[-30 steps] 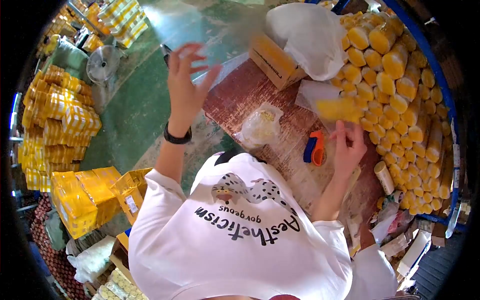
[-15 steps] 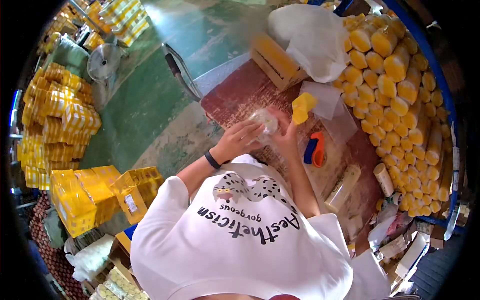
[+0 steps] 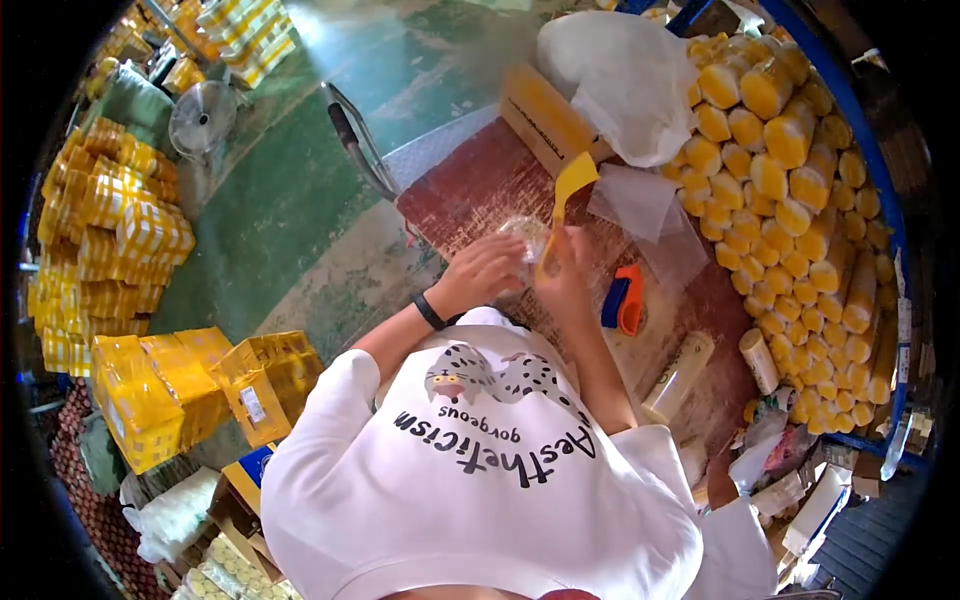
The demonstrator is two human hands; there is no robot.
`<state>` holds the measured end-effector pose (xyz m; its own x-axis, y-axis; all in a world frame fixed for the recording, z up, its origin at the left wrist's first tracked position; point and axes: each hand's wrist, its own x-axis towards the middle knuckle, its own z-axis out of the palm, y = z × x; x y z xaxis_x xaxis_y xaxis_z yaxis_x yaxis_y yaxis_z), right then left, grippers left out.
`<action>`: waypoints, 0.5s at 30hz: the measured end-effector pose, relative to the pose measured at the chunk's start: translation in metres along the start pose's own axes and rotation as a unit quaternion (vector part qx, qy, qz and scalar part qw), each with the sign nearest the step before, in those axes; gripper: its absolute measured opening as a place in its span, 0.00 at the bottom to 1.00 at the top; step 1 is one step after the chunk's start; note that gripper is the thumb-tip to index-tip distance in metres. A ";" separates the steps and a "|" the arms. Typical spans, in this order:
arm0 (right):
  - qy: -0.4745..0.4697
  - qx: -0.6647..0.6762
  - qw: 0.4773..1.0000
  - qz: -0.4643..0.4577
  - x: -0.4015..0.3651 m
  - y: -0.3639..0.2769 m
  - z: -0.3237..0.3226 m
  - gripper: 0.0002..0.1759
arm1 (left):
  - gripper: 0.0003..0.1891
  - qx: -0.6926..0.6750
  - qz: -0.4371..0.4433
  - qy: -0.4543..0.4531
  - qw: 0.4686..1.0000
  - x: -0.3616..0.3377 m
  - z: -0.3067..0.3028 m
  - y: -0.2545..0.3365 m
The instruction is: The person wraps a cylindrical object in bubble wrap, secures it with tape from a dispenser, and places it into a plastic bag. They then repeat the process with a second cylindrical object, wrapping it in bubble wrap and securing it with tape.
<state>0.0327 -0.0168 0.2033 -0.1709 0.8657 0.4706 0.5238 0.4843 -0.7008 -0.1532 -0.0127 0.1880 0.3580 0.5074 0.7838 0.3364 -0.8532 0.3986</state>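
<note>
Over the worn red tabletop (image 3: 460,195), a small clear plastic-wrapped bundle (image 3: 527,236) sits between my hands. My left hand (image 3: 483,270), with a black band at its wrist, has its fingers closed against the bundle's left side. My right hand (image 3: 566,275) pinches a strip of yellow tape (image 3: 574,178), which stands up from the fingers and curls at its top end. Its lower part runs down along the bundle. What is inside the clear wrap is too blurred to make out. An orange and blue tape dispenser (image 3: 627,300) lies to the right of my right hand.
A cardboard box (image 3: 545,120) and a white plastic bag (image 3: 615,85) stand at the far edge, with clear sheets (image 3: 650,215) beside them. Yellow-ended rolls (image 3: 790,230) are piled high on the right. Yellow-taped boxes (image 3: 150,395) stand left, near a metal handle (image 3: 355,140).
The yellow tape has shifted left and now stands upright in my right hand, its lower part by the bundle. My right hand has turned and come closer to the bundle.
</note>
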 end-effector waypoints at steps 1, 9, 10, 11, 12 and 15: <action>0.002 -0.052 0.999 -0.016 0.009 -0.016 -0.016 0.39 | 0.22 -0.016 -0.042 -0.002 0.999 0.001 0.000 0.004; 0.007 -0.237 0.970 -0.044 0.029 -0.089 -0.119 0.29 | 0.26 0.053 -0.026 -0.107 0.992 0.020 -0.015 0.010; 0.007 -0.241 0.969 -0.061 0.032 -0.092 -0.129 0.28 | 0.24 0.042 -0.021 -0.105 0.993 0.016 -0.012 0.005; 0.007 -0.245 0.967 -0.076 0.031 -0.093 -0.139 0.27 | 0.23 0.029 -0.017 -0.104 0.994 0.014 -0.012 0.002; -0.020 -0.184 0.979 -0.083 0.031 -0.089 -0.148 0.25 | 0.22 0.028 -0.004 -0.101 0.995 0.013 -0.012 -0.002; -0.063 0.015 0.991 -0.114 0.046 -0.064 -0.158 0.15 | 0.18 0.020 0.003 -0.115 0.993 0.019 -0.016 -0.017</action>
<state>0.1232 -0.0280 0.3545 -0.3858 0.7416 0.5488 0.4344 0.6709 -0.6010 -0.1661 0.0095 0.2032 0.5485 0.5203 0.6545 0.3657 -0.8532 0.3718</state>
